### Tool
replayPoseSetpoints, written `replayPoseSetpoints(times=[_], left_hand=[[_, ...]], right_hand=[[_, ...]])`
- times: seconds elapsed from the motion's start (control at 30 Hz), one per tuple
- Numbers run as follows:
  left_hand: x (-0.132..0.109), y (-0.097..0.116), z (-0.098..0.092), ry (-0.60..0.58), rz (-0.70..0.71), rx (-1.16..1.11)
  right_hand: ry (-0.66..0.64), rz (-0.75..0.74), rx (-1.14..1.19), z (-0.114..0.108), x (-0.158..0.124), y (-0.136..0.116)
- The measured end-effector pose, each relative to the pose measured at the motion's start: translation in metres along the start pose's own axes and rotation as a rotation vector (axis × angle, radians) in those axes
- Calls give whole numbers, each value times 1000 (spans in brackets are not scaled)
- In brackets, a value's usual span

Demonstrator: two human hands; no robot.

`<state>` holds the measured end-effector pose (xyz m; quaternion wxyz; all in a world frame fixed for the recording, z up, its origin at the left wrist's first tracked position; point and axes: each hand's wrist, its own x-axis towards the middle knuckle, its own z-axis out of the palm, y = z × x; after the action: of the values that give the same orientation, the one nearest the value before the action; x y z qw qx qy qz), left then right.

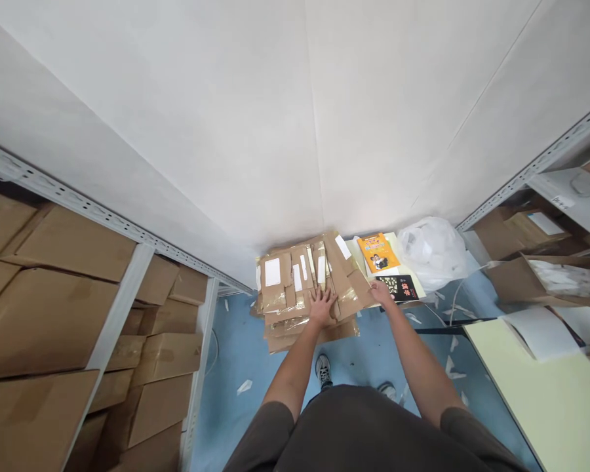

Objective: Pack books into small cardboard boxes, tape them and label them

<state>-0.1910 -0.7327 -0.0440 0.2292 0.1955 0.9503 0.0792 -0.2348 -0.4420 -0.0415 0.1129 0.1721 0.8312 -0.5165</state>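
A stack of flattened cardboard [280, 308], with brown tape and white labels on it, lies in front of me against the wall. My left hand [323, 305] rests on its front part, fingers spread on the top pieces. At the right side of the stack, my right hand [381, 292] is closed on the edge of a cardboard flap [358, 288]; the fingertips are partly hidden. Just beyond the right hand lie an orange book [377, 253] and a black book [404, 287] with a grid pattern on its cover.
A white plastic bag [432, 249] sits right of the books. Metal shelving [122, 301] with cardboard boxes [49, 308] stands at left, more shelves [575, 196] at right. A pale yellow tabletop [535, 387] is at lower right. Paper scraps [244, 387] lie on the blue floor [226, 419].
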Motion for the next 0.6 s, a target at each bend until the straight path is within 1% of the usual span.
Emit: replayPoseSetpoints(times=[0.07,0.13,0.2,0.3,0.37,0.43,0.47,0.53,0.6], left_hand=[[-1,-1,0,4,1,-1],[0,-3,3,-1,15,-4],[3,-4,9,-7,25,-5],[9,-4,18,-6,4,-17],[16,1,19,8,-39,-49],[24,15,15,66,-53,-117],[30,25,11,113,-49,-170],[44,51,-1,220,-15,-332],[60,84,-17,296,6,-591]], right_hand=[[-14,-1,91,-22,-13,-1],[-24,-4,155,-52,-28,0],[-28,-16,253,-90,-44,0],[59,-47,291,-149,-67,-9],[84,-36,341,-182,-83,-19],[94,-29,403,-207,-99,-29],[98,-30,431,-216,-106,-33],[109,-45,482,-229,-123,-38],[117,-66,532,-239,-139,-38]])
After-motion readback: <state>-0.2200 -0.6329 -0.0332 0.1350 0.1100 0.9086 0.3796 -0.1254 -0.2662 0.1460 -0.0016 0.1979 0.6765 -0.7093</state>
